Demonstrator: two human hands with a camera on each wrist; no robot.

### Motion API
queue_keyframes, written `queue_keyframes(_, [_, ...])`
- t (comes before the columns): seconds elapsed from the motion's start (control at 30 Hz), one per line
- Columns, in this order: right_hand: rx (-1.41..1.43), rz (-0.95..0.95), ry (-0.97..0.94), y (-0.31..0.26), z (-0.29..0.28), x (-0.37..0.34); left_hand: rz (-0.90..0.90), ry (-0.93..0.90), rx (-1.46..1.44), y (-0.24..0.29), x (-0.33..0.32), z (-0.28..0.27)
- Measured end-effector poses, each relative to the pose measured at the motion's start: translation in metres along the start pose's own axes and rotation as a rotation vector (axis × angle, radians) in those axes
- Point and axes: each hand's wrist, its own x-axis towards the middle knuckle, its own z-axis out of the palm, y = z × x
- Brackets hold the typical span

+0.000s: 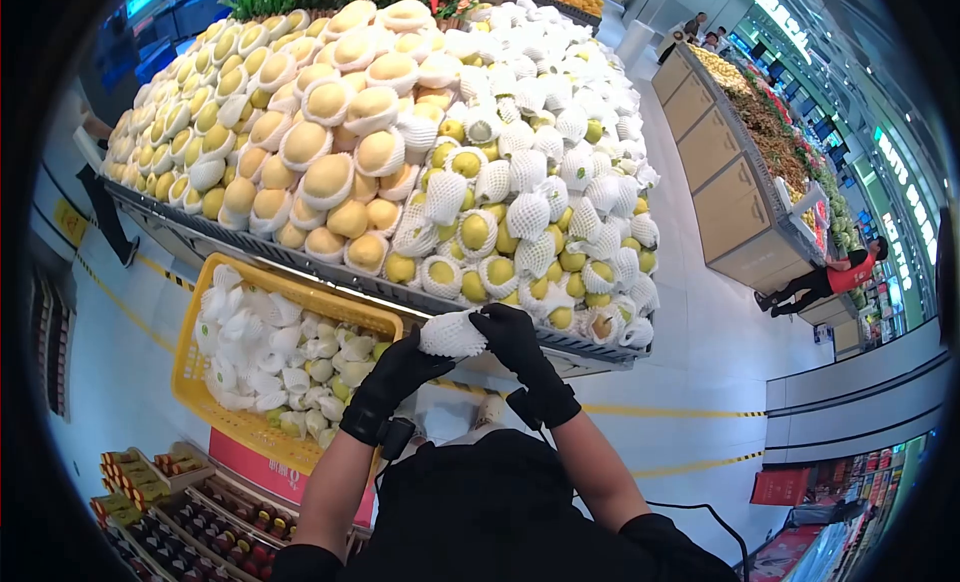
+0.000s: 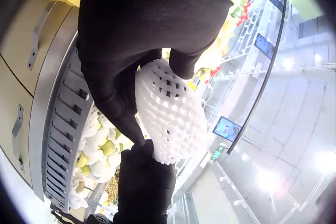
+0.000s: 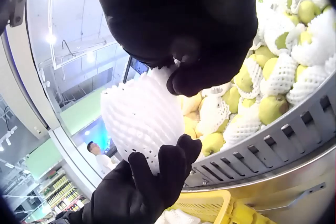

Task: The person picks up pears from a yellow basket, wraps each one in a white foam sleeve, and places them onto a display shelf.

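A white foam net sleeve (image 1: 452, 335) is held between both black-gloved hands, just in front of the fruit stand's edge. My left hand (image 1: 402, 370) grips its left end; in the left wrist view the left hand (image 2: 142, 30) curls round the sleeve (image 2: 170, 111). My right hand (image 1: 515, 344) pinches the other end, and in the right wrist view the right hand (image 3: 184, 30) has fingers on the top of the sleeve (image 3: 142, 116). Whatever the sleeve contains is hidden by the netting.
A stand heaped with yellow and green fruit (image 1: 475, 232) in foam nets lies ahead, edged by a grey slatted rail (image 3: 273, 153). A yellow basket (image 1: 190, 367) of netted fruit and loose nets stands at the left. Boxed goods (image 1: 215, 517) are lower left; a person in red (image 1: 850, 274) stands far right.
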Motion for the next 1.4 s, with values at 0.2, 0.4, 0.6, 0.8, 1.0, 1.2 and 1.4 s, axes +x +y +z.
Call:
queue_keyframes(0.2, [0.114, 0.059, -0.149, 0.006, -0.068, 0.000, 0.029, 0.058, -0.306, 0.015, 0.035, 0.045])
queue_keyframes(0.4, [0.104, -0.011, -0.118, 0.047, -0.119, 0.007, -0.012, 0.031, -0.026, 0.060, 0.057, 0.099])
queue_keyframes(0.6, [0.068, -0.075, -0.075, 0.062, -0.159, 0.011, 0.044, -0.013, 0.053, 0.054, 0.079, 0.131])
queue_keyframes(0.8, [0.107, -0.026, -0.055, 0.054, -0.173, 0.019, -0.015, 0.035, -0.016, 0.072, 0.090, 0.145])
queue_keyframes(1.0, [0.160, 0.038, -0.009, 0.049, -0.166, 0.033, 0.017, -0.004, -0.237, 0.063, 0.117, 0.121])
queue_keyframes(1.2, [0.256, 0.055, 0.012, 0.028, -0.161, 0.036, -0.002, -0.114, -0.234, 0.095, 0.132, 0.090])
queue_keyframes(1.4, [0.479, -0.003, 0.063, 0.053, -0.150, 0.047, 0.150, 0.041, -0.157, 0.085, 0.143, 0.079])
